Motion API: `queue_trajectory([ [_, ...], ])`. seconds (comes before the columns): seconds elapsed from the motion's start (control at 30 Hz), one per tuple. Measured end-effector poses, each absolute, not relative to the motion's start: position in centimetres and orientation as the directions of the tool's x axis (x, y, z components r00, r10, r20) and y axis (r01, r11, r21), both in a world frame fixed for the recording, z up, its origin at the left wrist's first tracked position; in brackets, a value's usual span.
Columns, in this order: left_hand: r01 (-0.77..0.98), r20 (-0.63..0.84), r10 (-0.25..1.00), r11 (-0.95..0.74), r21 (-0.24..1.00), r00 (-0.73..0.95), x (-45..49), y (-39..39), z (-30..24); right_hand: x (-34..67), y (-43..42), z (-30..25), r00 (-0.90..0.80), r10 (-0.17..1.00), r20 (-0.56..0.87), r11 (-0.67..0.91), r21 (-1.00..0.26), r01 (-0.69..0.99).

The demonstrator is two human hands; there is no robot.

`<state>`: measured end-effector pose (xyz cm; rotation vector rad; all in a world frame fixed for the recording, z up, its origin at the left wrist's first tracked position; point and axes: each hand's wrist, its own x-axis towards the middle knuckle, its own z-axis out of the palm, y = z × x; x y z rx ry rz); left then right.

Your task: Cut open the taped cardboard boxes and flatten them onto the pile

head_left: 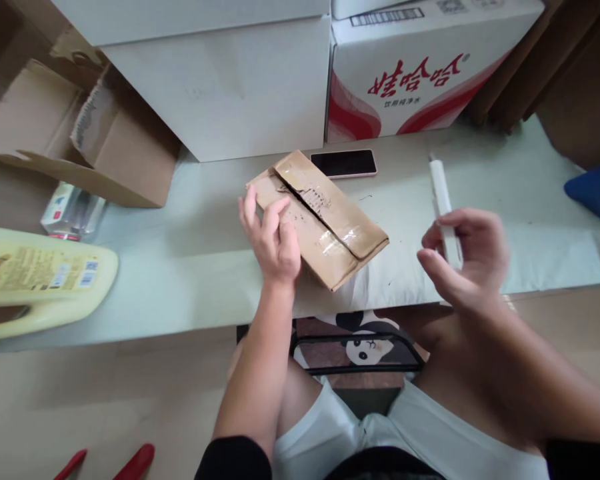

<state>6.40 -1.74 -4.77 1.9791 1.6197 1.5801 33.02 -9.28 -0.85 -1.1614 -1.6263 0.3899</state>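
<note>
the left hand [275, 240] is held open, fingers loosely bent at the left edge of a flat brown cardboard box [337, 223], apparently to steady it; whether firm contact is made cannot be told. by the right hand [473, 257] a slim white pen-like tool [443, 200] is gripped between thumb and fingers, its thin tip pointed away, perhaps for safety. between the hands the box is laid slantwise, its gaping seam turned up, likely for easy reach. beyond the left hand, past the box, a black-screened phone with a pale rim [344, 164] is set, probably out of the way
</note>
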Motion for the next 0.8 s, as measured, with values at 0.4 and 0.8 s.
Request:
queue_trajectory([
  [0.4, 0.554, 0.788, 0.608, -0.69, 0.465, 0.096, 8.2, -3.6, -3.6, 31.5, -11.2, 2.1, -0.4, 0.739, 0.542, 0.665, -0.682, 0.304],
  [0.8, 0.564, 0.787, 0.611, -0.681, 0.466, 0.087, 8.1, -3.4, -3.8, 30.2, -12.1, 2.5, -0.459, 0.679, 0.574, 0.731, -0.468, 0.496],
])
